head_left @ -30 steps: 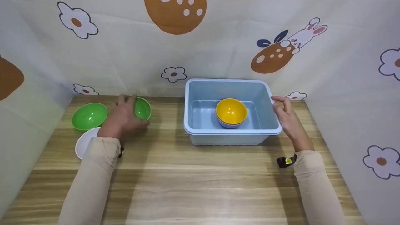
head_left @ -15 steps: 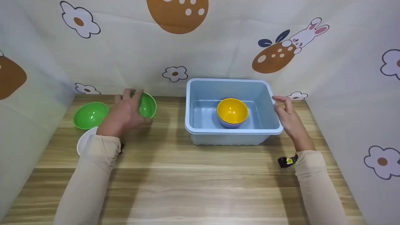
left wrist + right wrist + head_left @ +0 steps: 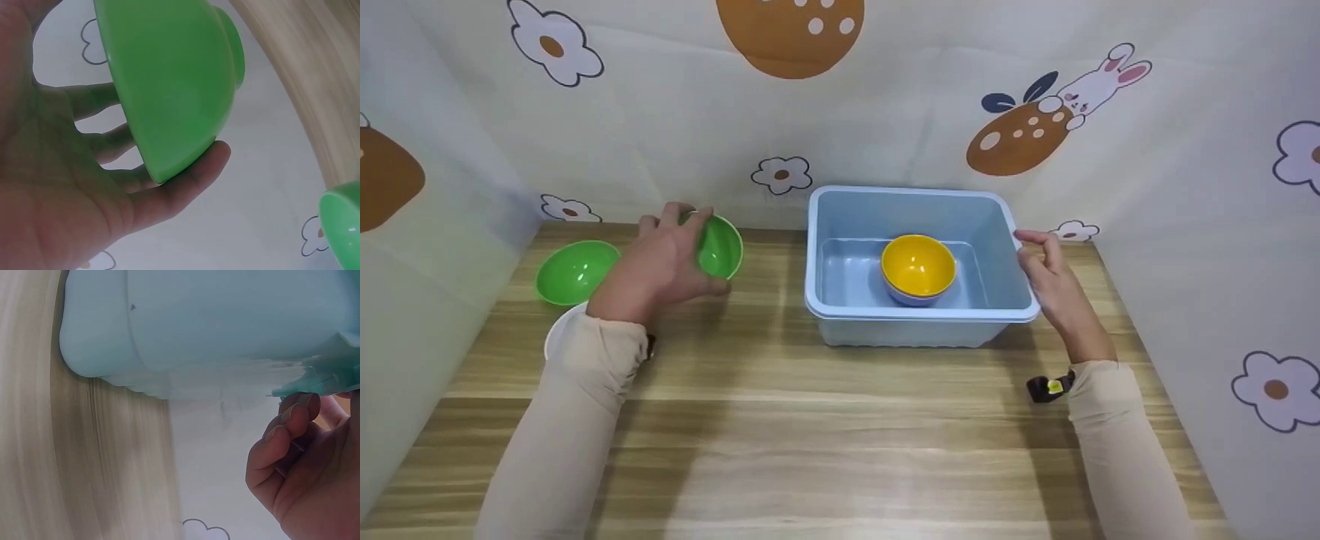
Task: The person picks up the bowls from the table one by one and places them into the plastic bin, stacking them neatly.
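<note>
My left hand (image 3: 660, 259) grips a green bowl (image 3: 721, 247) by its rim, thumb on the near side and fingers over the far side. In the left wrist view this bowl (image 3: 169, 84) is tipped on its side, its foot facing away from the palm. A light blue plastic bin (image 3: 911, 313) stands right of centre. Inside it a yellow bowl (image 3: 917, 264) is nested in a pale lavender bowl (image 3: 913, 300). My right hand (image 3: 1056, 289) holds the bin's right rim; in the right wrist view its fingers (image 3: 270, 447) are curled close under that rim.
A second green bowl (image 3: 576, 274) lies on the wooden table (image 3: 810, 435) at the left. In front of it a white bowl (image 3: 556, 334) is mostly hidden by the left sleeve. Patterned cloth (image 3: 885, 120) walls off the back and both sides.
The left hand has raised the green bowl and carried it slightly right and away from the person. My right hand keeps its hold on the bin, which stays put.
</note>
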Demonstrator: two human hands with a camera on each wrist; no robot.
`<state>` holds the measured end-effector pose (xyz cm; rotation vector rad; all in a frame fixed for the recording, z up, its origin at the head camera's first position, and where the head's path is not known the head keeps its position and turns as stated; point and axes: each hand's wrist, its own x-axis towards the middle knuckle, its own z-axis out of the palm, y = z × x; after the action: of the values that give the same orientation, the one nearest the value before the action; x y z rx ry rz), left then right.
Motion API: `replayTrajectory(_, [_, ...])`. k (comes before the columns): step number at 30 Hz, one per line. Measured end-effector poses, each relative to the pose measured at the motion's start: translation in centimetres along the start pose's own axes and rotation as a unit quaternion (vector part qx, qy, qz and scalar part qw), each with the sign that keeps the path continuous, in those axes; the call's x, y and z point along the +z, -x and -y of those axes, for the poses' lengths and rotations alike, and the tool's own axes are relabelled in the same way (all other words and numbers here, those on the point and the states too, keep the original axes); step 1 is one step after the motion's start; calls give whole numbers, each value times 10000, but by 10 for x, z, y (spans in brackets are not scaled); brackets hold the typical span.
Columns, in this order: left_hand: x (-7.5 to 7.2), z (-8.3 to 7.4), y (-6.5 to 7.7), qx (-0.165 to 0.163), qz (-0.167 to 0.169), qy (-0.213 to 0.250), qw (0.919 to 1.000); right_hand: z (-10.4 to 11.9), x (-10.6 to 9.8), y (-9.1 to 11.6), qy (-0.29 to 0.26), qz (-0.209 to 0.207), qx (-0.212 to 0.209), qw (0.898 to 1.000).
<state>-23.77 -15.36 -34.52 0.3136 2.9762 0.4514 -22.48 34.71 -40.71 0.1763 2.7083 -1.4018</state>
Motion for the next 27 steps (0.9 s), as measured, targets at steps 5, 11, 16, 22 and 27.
replayTrajectory(5, [-6, -7, 0, 66, -233, -5, 9997, 0, -1, 0, 8, -52, 10, 10000])
replayTrajectory(11, [-12, -13, 3, 226, -367, 8, 9991, -3, 0, -1, 45, -179, -319, 9993])
replayTrajectory(16, [-16, -21, 2, 345, -289, 56, 9990, -4, 0, -1, 55, -181, -336, 9993])
replayTrajectory(22, [-22, -28, 2, 419, -238, 85, 9988, -5, 0, -2, -22, -95, -227, 9997])
replayTrajectory(27, [-26, -33, 3, 452, -205, 157, 9986, -4, 0, -2, -33, -82, -90, 9999])
